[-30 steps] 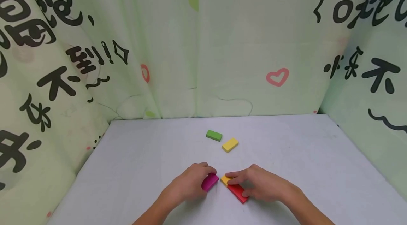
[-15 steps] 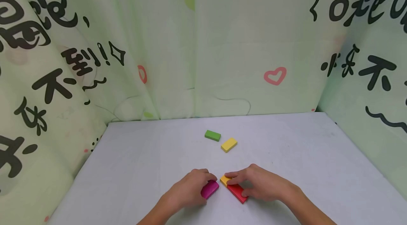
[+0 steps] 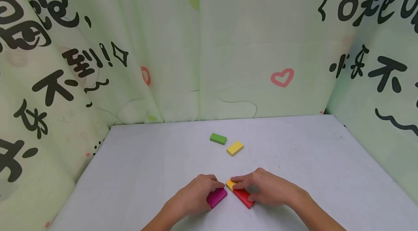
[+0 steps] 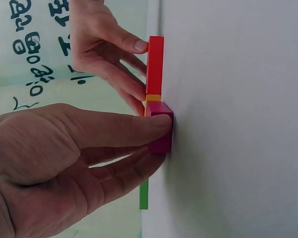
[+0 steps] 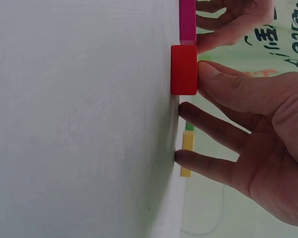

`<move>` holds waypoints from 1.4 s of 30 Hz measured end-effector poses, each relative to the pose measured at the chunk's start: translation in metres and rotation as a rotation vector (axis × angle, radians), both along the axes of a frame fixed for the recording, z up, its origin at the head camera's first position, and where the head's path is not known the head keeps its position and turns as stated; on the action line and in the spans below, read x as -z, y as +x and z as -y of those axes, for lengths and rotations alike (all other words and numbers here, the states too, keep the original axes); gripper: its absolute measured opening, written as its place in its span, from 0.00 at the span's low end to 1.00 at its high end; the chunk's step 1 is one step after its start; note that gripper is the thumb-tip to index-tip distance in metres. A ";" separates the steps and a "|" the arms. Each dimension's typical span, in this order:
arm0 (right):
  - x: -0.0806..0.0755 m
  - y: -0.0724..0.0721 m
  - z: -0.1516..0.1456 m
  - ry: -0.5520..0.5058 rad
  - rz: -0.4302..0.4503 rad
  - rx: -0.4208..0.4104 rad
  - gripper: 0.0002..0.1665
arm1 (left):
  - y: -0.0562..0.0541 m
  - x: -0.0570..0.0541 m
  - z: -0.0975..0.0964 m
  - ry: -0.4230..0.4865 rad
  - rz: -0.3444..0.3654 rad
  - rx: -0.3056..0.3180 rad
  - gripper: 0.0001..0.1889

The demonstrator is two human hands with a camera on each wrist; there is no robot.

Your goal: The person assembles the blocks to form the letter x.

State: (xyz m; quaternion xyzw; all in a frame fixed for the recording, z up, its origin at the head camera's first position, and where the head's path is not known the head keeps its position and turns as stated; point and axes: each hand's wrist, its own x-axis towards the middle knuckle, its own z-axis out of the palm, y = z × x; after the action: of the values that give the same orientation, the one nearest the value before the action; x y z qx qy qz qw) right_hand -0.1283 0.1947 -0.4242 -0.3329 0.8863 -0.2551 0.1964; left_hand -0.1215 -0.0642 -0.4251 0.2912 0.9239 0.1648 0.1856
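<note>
My left hand (image 3: 198, 194) pinches a purple rectangular block (image 3: 217, 197) between thumb and fingers, the thumb on its near end. My right hand (image 3: 268, 189) lies over a red block (image 3: 243, 198) and an orange block (image 3: 230, 184), which stand end to end in one slanting line. In the right wrist view, the thumb tip touches the top of the red block (image 5: 184, 70), and two straight fingers reach down to the table beside it. Part of the orange block is hidden under fingertips. A narrow gap shows between the purple block and the other two in the head view.
Farther back on the white table (image 3: 156, 155) lie a green block (image 3: 218, 139) and a yellow block (image 3: 235, 148), close together but apart. A pale green curtain (image 3: 235, 42) with black writing stands behind the table and along both sides.
My left hand has moved the purple block slightly toward me and to the right, nearer the red and orange blocks. The right hand stays in place. The head view has shifted a little.
</note>
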 end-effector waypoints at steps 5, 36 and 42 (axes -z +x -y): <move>0.000 0.000 0.001 -0.007 0.004 0.002 0.29 | 0.000 0.002 -0.001 0.040 -0.001 0.010 0.29; 0.000 0.001 0.001 -0.010 0.028 0.025 0.31 | -0.001 0.010 -0.006 0.143 -0.019 -0.007 0.28; 0.000 0.001 0.000 -0.011 0.023 0.025 0.31 | -0.002 0.011 -0.005 0.175 -0.013 -0.003 0.28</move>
State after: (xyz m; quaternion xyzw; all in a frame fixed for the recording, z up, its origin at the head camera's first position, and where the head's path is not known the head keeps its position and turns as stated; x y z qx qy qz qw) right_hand -0.1276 0.1945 -0.4238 -0.3197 0.8867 -0.2664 0.2016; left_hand -0.1234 -0.0595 -0.4365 0.3060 0.9077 0.2431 0.1532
